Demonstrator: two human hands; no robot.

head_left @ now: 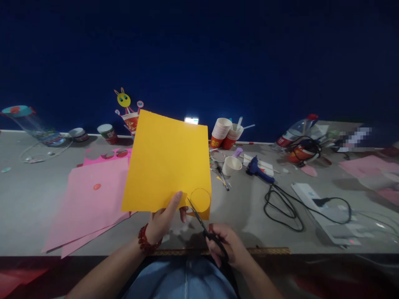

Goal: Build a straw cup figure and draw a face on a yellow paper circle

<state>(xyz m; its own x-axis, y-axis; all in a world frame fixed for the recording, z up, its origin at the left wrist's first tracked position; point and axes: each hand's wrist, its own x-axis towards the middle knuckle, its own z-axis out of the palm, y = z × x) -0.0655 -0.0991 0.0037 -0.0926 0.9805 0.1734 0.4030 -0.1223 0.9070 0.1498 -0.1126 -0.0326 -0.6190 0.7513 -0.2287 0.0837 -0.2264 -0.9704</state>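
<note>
- The yellow sheet [171, 162] is held up above the front of the bench [246, 207], tilted, with a circle outlined near its lower right corner; that corner hangs lower than the rest of the bottom edge.
- The left hand [163, 220] pinches the bottom edge, thumb flat on top, fingers mostly hidden underneath (one fingertip peeks out beside the blades), and a red bead bracelet [149, 241] circles the wrist.
- The right hand [229, 245] comes in from the lower right, its fingers wrapped around the black handles of the scissors [206, 232]; which fingers sit in the loops is hard to make out.
- The blades point up and left, their tip just beside the outline's left side; how far they part, I cannot tell.
- Both forearms are cut off by the bottom of the view.
- Pink sheets [90, 203] lie to the left, partly covered by the yellow one, which also hides part of a decorated cup [129, 120].
- The bench's front edge runs just below the hands.
- Rightward, a grey stretch of bench separates the right hand from a looped black cord [297, 222].
</note>
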